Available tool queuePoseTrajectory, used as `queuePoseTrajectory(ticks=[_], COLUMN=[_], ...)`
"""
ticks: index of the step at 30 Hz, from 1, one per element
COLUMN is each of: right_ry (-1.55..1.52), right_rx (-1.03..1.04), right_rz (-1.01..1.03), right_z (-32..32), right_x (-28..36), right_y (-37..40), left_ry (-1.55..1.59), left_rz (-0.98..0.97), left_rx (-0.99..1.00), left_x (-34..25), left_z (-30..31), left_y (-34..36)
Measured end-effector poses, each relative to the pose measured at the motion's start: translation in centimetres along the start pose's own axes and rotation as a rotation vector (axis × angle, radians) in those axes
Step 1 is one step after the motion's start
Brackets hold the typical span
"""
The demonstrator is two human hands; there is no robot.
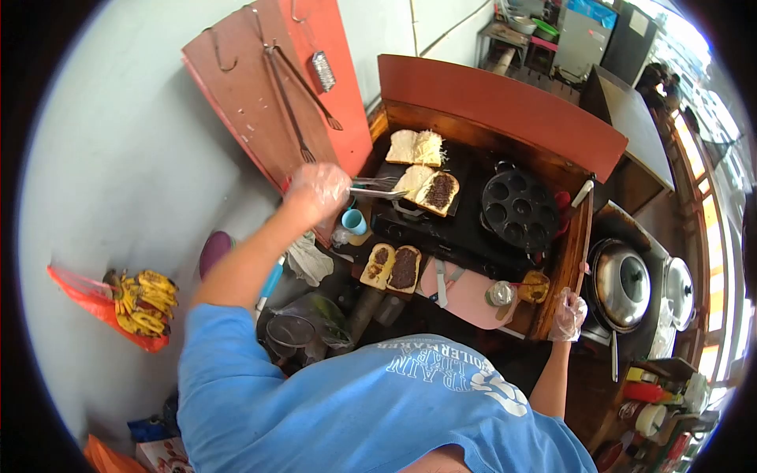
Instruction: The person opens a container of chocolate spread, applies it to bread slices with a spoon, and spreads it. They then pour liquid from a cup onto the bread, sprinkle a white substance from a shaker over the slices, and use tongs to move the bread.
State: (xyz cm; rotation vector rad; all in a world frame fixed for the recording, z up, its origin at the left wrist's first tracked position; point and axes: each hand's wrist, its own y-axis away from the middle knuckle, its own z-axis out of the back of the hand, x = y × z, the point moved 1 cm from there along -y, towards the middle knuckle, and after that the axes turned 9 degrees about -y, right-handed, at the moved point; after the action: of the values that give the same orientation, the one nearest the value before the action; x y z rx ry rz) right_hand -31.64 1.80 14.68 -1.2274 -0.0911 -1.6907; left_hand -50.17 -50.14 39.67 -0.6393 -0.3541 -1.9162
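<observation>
My left hand (318, 189), in a clear plastic glove, is closed around metal tongs (377, 191). The tongs' tips reach the open bread slices (426, 188) on the black griddle (388, 171); one slice is pale, the other has a dark brown topping. Behind them lies another bread pair (415, 147), half covered with shredded pale topping. My right hand (568, 315), also gloved, rests by the wooden frame's edge (546, 315), its fingers loosely apart with nothing seen in them. Nearer me are two dark-topped slices (391, 268).
A round-welled black pan (520, 206) stands right of the griddle. A pink board (471, 293) holds a knife (441, 282) and a jar (499, 294). A lidded wok (621, 284) sits further right. A blue cup (354, 221) is near my left hand; bananas (146, 303) hang left.
</observation>
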Motion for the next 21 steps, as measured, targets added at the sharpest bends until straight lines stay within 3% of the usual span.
queuePoseTrajectory(ticks=[2, 3, 5, 6, 7, 9, 10, 12, 21], right_ry=[-0.030, -0.017, -0.009, 0.031, 0.043, 0.170, 0.177, 0.200, 0.214], right_rx=[-0.021, -0.028, -0.024, 0.033, 0.034, 0.030, 0.035, 0.012, -0.014], right_rz=[0.042, 0.028, 0.036, -0.054, -0.061, 0.006, 0.005, 0.055, -0.037], right_z=[-0.2, -0.1, -0.1, 0.0, 0.0, -0.4, -0.6, -0.7, -0.8], right_x=[0.2, 0.3, 0.5, 0.0, -0.3, -0.8, -1.2, -1.9, -0.2], right_y=[-0.1, -0.2, -0.2, -0.1, 0.0, 0.1, 0.1, 0.4, 0.7], left_ry=[0.347, 0.524, 0.709, 0.893, 1.163, 1.389, 1.393, 1.560, 1.744], left_rz=[0.041, 0.192, 0.361, 0.410, 0.516, 0.892, 0.892, 1.095, 1.166], left_rx=[0.043, 0.229, 0.234, 0.267, 0.078, 0.425, 0.434, 0.472, 0.429], left_x=[-2.2, -3.4, -7.0, -8.2, -10.8, -11.9, -12.3, -12.3, -12.4], left_z=[-5.8, -7.9, -19.8, -20.8, -27.9, -22.4, -22.3, -22.6, -24.7], left_y=[-0.4, -0.7, -1.6, -1.5, -2.3, -3.0, -3.8, -5.3, -10.6])
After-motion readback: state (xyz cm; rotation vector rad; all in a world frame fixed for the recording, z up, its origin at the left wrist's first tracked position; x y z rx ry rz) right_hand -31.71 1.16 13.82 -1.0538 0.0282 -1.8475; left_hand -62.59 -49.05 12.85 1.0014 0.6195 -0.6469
